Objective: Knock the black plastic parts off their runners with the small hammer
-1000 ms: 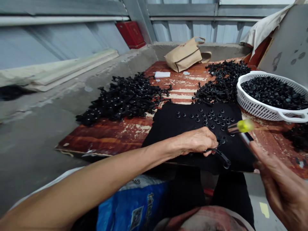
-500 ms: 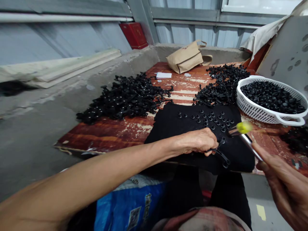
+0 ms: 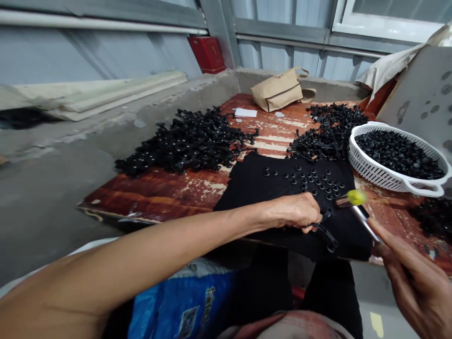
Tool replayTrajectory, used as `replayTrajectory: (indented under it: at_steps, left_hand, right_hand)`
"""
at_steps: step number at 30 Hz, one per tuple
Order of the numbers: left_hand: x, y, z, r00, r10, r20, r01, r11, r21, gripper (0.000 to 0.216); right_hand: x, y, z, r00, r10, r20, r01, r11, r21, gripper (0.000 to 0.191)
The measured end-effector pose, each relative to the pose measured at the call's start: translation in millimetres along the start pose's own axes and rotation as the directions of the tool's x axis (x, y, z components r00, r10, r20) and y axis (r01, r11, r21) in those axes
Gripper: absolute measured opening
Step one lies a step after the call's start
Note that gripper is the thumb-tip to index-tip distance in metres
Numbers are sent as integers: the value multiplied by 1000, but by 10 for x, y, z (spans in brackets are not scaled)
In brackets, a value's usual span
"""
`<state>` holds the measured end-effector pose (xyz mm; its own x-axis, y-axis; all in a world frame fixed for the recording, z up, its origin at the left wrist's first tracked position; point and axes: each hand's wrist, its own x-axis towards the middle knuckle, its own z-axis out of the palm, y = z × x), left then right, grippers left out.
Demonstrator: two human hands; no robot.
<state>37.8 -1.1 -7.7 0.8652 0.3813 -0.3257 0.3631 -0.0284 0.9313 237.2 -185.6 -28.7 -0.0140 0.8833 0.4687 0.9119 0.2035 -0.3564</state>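
Observation:
My left hand is closed on a black branched plastic part, whose arms with round ends stick out past the fingertips over a black cloth. Small round black caps stand in a loose group on the cloth just beyond that hand. In my right hand is a hammer with a metal handle and a yellow-tipped head. The head is blurred and hangs above the cloth's right side, near the black part and apart from it.
Black branched parts lie heaped at the left and at the back right. A white plastic basket full of black caps stands at the right of the worn red-brown table. A tan bag lies at the back.
The whole view has shifted slightly. My left hand keeps its grip on the black part, and the hammer stays raised at nearly the same place over the cloth.

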Motion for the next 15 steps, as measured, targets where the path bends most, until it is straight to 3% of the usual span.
replayTrajectory:
  at_steps: [2, 4, 6, 8, 10, 11, 12, 13, 15]
  left_hand:
    - [5, 5, 5, 1000, -7, 5, 7, 1000, -2, 26]
    - [13, 8, 3, 1000, 11, 0, -10, 1000, 16, 27]
    - [2, 24, 10, 1000, 23, -12, -22, 997, 80, 27]
    - [-49, 57, 50, 998, 36, -49, -25, 974, 224, 29]
    - [-143, 81, 131, 976, 141, -165, -46, 877, 477, 31]
    - [-201, 80, 181, 930, 271, -248, -53, 767, 639, 31]
    - [-262, 68, 230, 849, 441, -291, -52, 617, 785, 28]
    - [-321, 46, 273, 750, 608, -260, -45, 440, 897, 26]
    - [-424, -18, 321, 528, 846, -70, 4, 80, 997, 17]
  right_hand:
    - [-6, 12, 11, 990, 31, -140, -32, 999, -7, 59]
    - [-2, 46, 33, 999, -43, 5, 43, 999, -20, 57]
    - [3, 116, 66, 996, -20, 83, 19, 1000, 7, 50]
    - [-3, 225, 104, 997, 70, -14, -70, 997, 15, 45]
    - [-25, 367, 142, 984, 117, -135, -121, 992, -21, 46]
    - [-39, 444, 158, 986, 113, -125, -121, 991, -53, 49]
    - [-53, 519, 171, 988, 107, -110, -117, 988, -96, 50]
    - [-63, 588, 180, 989, 116, -93, -127, 985, -119, 51]
    - [-63, 692, 187, 989, 130, -76, -141, 978, -156, 53]
